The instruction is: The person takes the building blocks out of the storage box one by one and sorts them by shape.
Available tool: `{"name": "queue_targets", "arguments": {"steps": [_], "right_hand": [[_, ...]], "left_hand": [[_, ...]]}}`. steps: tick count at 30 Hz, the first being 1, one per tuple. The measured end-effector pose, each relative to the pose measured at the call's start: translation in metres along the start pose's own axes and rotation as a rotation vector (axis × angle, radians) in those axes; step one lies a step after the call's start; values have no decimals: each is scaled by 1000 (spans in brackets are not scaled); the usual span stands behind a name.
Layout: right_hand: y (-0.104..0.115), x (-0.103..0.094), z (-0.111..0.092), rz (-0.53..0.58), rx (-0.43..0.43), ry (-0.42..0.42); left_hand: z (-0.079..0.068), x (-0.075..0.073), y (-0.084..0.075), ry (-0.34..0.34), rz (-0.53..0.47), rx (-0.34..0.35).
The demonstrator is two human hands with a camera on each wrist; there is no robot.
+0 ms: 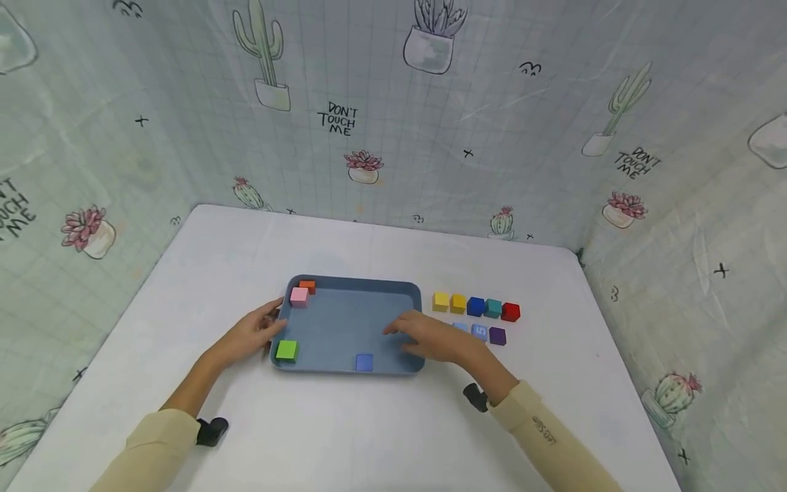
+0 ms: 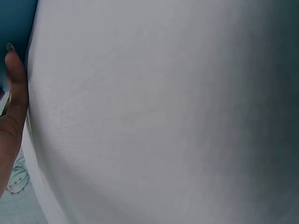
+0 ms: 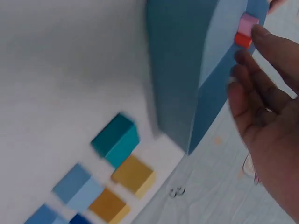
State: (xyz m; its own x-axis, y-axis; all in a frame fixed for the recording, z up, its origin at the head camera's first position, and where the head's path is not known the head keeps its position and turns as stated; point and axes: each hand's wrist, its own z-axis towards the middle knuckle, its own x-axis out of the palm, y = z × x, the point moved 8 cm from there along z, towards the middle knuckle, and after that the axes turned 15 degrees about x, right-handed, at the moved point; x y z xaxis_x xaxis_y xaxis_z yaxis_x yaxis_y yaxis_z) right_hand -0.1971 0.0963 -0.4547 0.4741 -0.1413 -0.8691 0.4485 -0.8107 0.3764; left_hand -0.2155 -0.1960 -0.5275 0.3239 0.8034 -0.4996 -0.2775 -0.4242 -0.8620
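Note:
A blue-grey tray [image 1: 344,318] lies on the white table, its left rim gripped by my left hand [image 1: 249,333]. Only part of that hand [image 2: 14,102] shows in the left wrist view, against the tray wall. Over the tray's right side hovers my right hand [image 1: 433,336], fingers loosely bent and holding nothing. Inside the tray, a pink cube [image 1: 299,297] and an orange cube [image 1: 307,285] sit together at the far left corner. A green cube [image 1: 287,351] occupies the near left corner; a blue cube [image 1: 364,362] rests by the near wall.
Right of the tray, a row holds a yellow cube [image 1: 440,301], a dark blue cube [image 1: 475,306], a teal cube [image 1: 493,308] and a red cube [image 1: 511,312], among others. A nearer row, partly behind my right hand, ends with a purple cube [image 1: 497,335]. Printed cloth [image 1: 393,184] surrounds the table.

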Motion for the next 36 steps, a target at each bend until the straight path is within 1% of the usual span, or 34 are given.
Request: {"name": "queue_targets", "arguments": {"steps": [3,6,9,17,24,28,32,34,36], "right_hand": [[11,8,4,-62,-30,20],[20,14,9,-146,-56,6],[27,20,14,-192,-73,-1],[39,30,22,-194,-109,3],[45,34,26,-243,-132,2],[48,37,27,-249,-145,-5],[48,42,28,-263,-137,-21],[47,44,30,-266,-114,-19],[44,45,31,-245,-86,-7]], "left_hand": [[0,0,-1,-4,4,-3],[0,0,-1,-5,23,-3],[0,2,0,-4,29,-11],[-2,3,-1,-7,46,-15],[-3,2,-3,-11,54,-20],[-3,1,-3,-12,58,-24],[-3,1,-3,-11,53,-27],[-3,1,-2,-8,49,-32],[-3,0,-1,-7,46,-33]]}}
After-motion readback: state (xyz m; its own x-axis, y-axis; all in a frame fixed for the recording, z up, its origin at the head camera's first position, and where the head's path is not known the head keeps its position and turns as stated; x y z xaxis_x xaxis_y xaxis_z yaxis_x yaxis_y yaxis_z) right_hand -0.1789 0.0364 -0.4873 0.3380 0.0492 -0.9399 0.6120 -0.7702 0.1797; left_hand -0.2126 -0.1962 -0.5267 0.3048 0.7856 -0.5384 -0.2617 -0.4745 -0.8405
